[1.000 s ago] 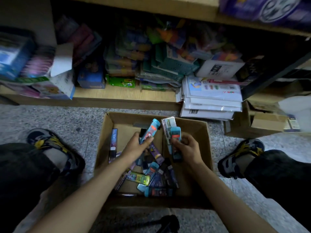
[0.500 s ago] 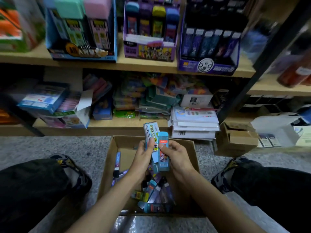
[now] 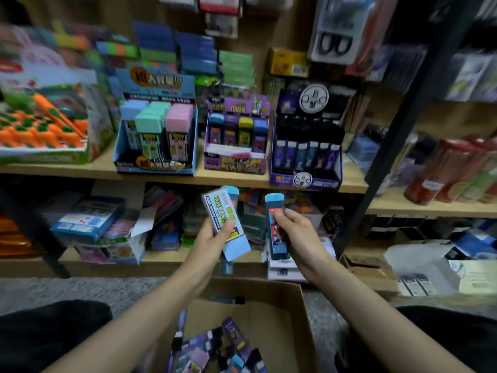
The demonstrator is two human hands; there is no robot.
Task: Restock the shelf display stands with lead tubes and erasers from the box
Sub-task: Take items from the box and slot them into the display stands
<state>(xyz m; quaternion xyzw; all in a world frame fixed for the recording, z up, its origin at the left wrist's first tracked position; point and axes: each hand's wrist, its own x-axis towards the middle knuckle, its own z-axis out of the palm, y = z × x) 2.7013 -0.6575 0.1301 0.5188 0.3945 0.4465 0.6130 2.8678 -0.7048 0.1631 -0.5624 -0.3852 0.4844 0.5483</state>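
My left hand (image 3: 212,239) grips a large light-blue eraser (image 3: 225,222) in a printed sleeve, with a blue-capped lead tube behind it. My right hand (image 3: 297,232) holds a blue lead tube (image 3: 277,227) upright by its side. Both are raised in front of the lower shelf, apart from each other. Below them the open cardboard box (image 3: 271,313) holds several more tubes. On the shelf above stand a blue eraser display stand (image 3: 156,135), a purple lead tube stand (image 3: 236,141) and a dark purple stand (image 3: 306,146).
A carrot-pattern display box (image 3: 45,130) sits at the left of the wooden shelf (image 3: 231,180). The lower shelf is crowded with packets and boxes. A black shelf post (image 3: 398,130) slants at the right. My knees flank the box on the speckled floor.
Both hands have lifted out of the box with the eraser and tubes, then separated. My view has tilted up from the box to the display stands.
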